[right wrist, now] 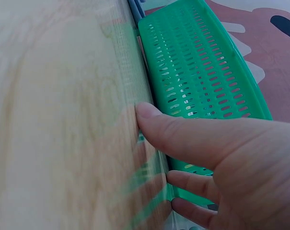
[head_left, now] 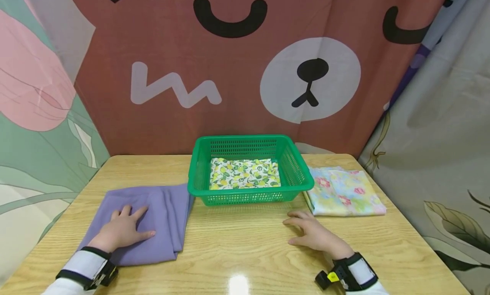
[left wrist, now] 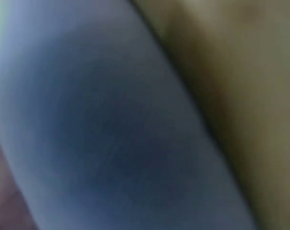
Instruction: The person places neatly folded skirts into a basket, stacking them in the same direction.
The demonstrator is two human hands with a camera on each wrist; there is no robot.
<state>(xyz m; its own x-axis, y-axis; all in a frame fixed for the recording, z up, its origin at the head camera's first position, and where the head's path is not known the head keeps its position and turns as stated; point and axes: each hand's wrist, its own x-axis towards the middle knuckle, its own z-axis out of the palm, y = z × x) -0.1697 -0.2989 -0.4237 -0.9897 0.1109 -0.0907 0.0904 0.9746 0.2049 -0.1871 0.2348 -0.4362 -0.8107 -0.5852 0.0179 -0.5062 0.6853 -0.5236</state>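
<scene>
My left hand (head_left: 122,230) rests with spread fingers on a folded purple cloth (head_left: 157,248) at the left of the table. That cloth (left wrist: 111,124) fills most of the left wrist view, dark and blurred. My right hand (head_left: 311,233) is at the tabletop, its fingers relaxed and holding nothing, just in front of a folded pastel floral cloth (head_left: 344,191). In the right wrist view its thumb and fingertips are at the wood, before the green basket (right wrist: 197,67). Inside the basket (head_left: 250,193) lies a folded lemon-print cloth (head_left: 245,174).
The wooden table (head_left: 237,244) carries the basket at its back middle, between the purple and floral cloths. Behind it hangs a curtain (head_left: 237,116) with a bear print. A grey patterned curtain (head_left: 440,159) hangs along the right side.
</scene>
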